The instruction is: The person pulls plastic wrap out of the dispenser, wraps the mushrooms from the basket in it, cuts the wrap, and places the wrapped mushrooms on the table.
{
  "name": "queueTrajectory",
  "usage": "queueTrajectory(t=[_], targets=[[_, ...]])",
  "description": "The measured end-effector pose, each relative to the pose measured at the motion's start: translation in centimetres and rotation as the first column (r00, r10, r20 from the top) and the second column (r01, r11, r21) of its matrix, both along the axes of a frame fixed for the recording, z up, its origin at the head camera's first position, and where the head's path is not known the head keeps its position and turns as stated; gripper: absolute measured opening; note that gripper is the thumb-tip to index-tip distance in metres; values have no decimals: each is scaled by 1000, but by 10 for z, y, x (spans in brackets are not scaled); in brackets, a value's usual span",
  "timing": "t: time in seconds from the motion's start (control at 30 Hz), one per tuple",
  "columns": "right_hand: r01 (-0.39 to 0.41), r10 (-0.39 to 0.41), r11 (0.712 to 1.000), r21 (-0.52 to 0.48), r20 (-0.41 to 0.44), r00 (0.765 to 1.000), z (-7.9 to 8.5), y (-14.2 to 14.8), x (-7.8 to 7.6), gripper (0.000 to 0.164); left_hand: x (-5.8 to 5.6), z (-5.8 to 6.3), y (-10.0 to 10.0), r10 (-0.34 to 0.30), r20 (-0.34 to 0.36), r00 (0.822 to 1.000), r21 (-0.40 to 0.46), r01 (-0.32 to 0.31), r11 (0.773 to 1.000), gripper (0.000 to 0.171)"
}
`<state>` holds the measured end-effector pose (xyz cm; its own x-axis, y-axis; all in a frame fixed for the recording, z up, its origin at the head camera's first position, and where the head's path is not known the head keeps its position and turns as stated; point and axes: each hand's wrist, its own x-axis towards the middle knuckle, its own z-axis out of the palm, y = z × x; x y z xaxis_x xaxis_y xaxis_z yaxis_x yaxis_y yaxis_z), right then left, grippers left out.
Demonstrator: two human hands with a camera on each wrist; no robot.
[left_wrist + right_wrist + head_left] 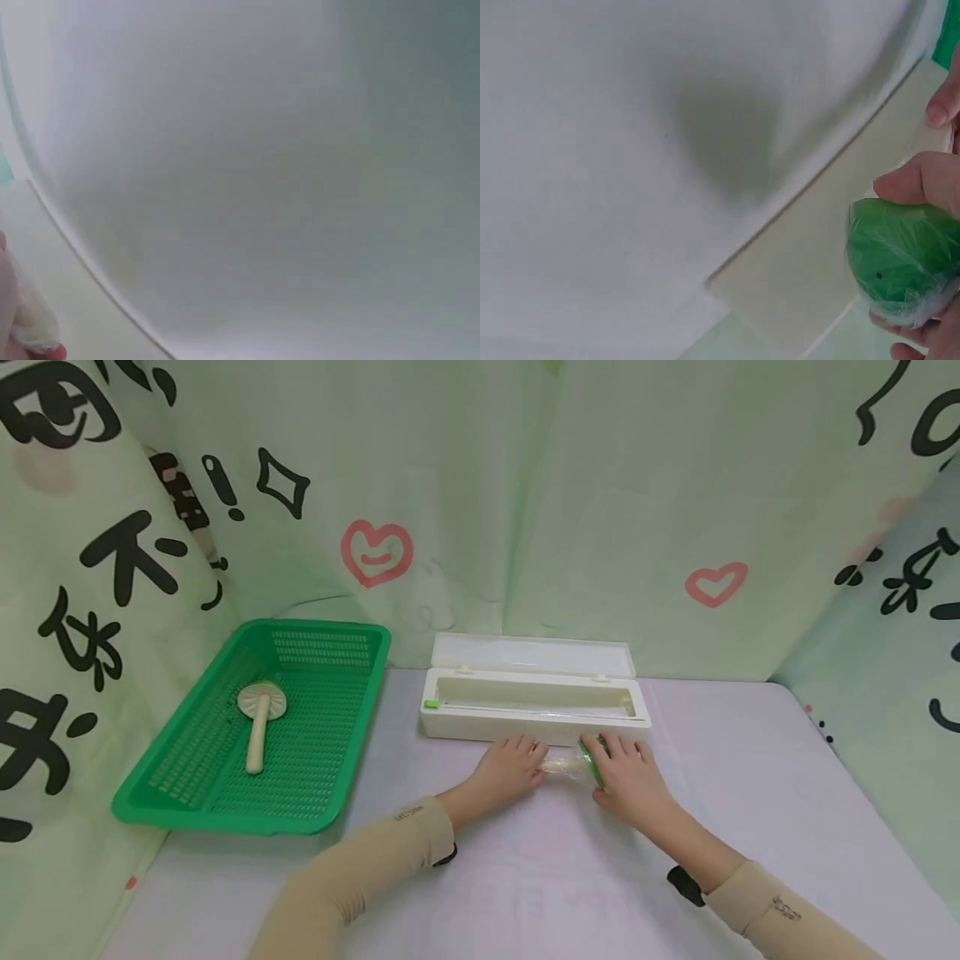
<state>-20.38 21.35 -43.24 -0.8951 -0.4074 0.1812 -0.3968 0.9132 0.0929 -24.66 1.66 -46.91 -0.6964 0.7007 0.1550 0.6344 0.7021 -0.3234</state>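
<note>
Both hands are on a mushroom-shaped tool (900, 251) with a round green head and a pale handle, wrapped in crinkled clear film, in front of the white box. My left hand (510, 768) grips the handle end, largely hidden under its fingers; the left wrist view catches the film-covered handle (34, 311) at its lower left edge. My right hand (628, 777) holds the green head, thumb on one side and fingers on the other in the right wrist view. The long white film dispenser box (536, 729), its lid (532, 654) raised, stands just beyond the fingertips.
On the left a green basket (360, 727) holds a similar mushroom-shaped tool (258, 735) with a cream handle. A small green slider (431, 703) sits at the box's left end. Printed pale green curtains (600, 527) enclose the white-covered table (750, 793) behind and at both sides.
</note>
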Motion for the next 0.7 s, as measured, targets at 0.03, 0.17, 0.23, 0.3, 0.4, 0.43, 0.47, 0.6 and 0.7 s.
queueTrajectory(t=[0.03,0.17,0.23,0.3,0.4,0.43,0.47,0.6,0.7], targets=[[-2,2,1000,10,0,1000,3,7,2,71,1,2,7,-9,-24,1000,-5,9,1000,31],[-26,26,999,34,6,1000,16,40,8,74,5,7,37,-51,-112,992,-22,49,999,30],[-28,28,999,27,17,999,22,56,10,75,5,12,52,-65,-117,991,-18,64,998,29],[-19,18,1000,17,33,999,27,71,11,75,4,13,68,-80,-125,989,0,80,997,28],[12,-12,1000,-2,56,998,35,93,14,75,3,15,93,-91,-142,986,47,99,994,27],[21,-21,1000,-9,60,998,37,100,14,75,3,15,101,-93,-147,985,59,102,993,26],[32,-31,999,-14,62,998,38,107,15,75,3,15,109,-91,-157,983,68,103,992,26],[55,-54,998,-31,51,997,38,134,19,77,6,17,138,-74,-148,986,77,87,993,26],[75,-73,996,-57,42,996,36,153,21,79,12,21,157,-66,-112,992,70,74,995,26]])
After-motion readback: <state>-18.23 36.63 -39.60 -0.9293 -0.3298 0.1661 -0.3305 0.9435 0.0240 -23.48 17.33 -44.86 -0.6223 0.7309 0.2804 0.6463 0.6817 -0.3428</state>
